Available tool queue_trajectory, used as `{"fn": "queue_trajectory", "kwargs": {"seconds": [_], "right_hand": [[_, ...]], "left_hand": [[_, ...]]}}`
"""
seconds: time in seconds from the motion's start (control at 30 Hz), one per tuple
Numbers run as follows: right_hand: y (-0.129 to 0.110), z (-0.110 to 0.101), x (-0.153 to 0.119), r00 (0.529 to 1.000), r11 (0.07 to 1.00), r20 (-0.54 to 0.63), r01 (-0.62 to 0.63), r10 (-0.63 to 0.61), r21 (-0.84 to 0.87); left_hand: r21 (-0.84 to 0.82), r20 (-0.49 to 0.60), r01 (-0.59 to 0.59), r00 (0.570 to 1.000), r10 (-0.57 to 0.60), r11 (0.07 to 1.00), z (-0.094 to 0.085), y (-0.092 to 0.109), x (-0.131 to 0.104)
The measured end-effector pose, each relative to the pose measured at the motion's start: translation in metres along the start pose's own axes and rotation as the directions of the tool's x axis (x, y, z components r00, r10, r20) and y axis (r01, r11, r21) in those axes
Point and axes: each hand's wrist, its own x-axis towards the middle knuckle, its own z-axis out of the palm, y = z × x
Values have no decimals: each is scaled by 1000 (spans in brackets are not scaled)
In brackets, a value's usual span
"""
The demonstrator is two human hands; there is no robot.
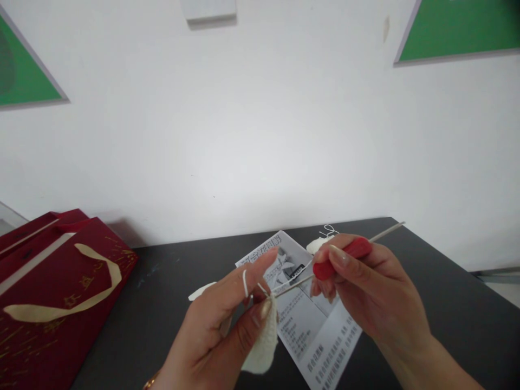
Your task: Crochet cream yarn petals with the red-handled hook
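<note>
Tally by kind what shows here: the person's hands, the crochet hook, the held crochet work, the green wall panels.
Hands, left hand and right hand: 2
Red-gripped crochet hook: 1
White crocheted piece in hand: 1
Green wall panels: 2
Total: 6

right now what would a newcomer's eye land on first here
Probably the glossy dark-red paper bag with its cream ribbon handle, at the table's left end. Next, the bright red grip of the thin metal crochet hook in the right hand, above a printed sheet.
</note>
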Motion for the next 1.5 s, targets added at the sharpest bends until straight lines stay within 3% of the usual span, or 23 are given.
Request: {"fn": "queue_trajectory", "kwargs": {"seconds": [0.4, 0.73, 0.83, 0.97, 1.03, 1.13, 1.27, 1.4, 1.5], "right_hand": [[6, 1, 3, 997, 997, -16, -79, 79, 27], [31, 10, 9, 917, 864, 20, -383, 399, 328], [30, 12, 7, 913, 853, 12, -386, 408, 350], [30, 13, 4, 915, 851, 11, -379, 403, 363], [30, 13, 4, 919, 855, 11, -370, 393, 363], [30, 12, 5, 930, 868, -3, -341, 366, 360], [28, 11, 5, 951, 900, -22, -285, 309, 329], [28, 11, 4, 957, 910, -13, -270, 288, 314], [29, 12, 3, 959, 909, -22, -260, 282, 326]], "left_hand": [[-48, 1, 23, 1000, -23, 999, 4, -6, 6], [-72, 39, -75, 996, 78, 995, 6, -10, 15], [-136, 51, -59, 996, 67, 989, 7, -10, 16], [-336, 151, 39, 988, 13, 941, 8, -13, 18], [-358, 161, 83, 987, -26, 930, 7, -15, 19], [-220, 82, 59, 996, -42, 974, 0, -17, 19], [-2, 5, -86, 996, 86, 996, -8, -15, 17], [37, -48, -120, 991, 122, 992, -8, -14, 16], [-35, -80, -103, 992, 100, 994, -1, -19, 17]]}}
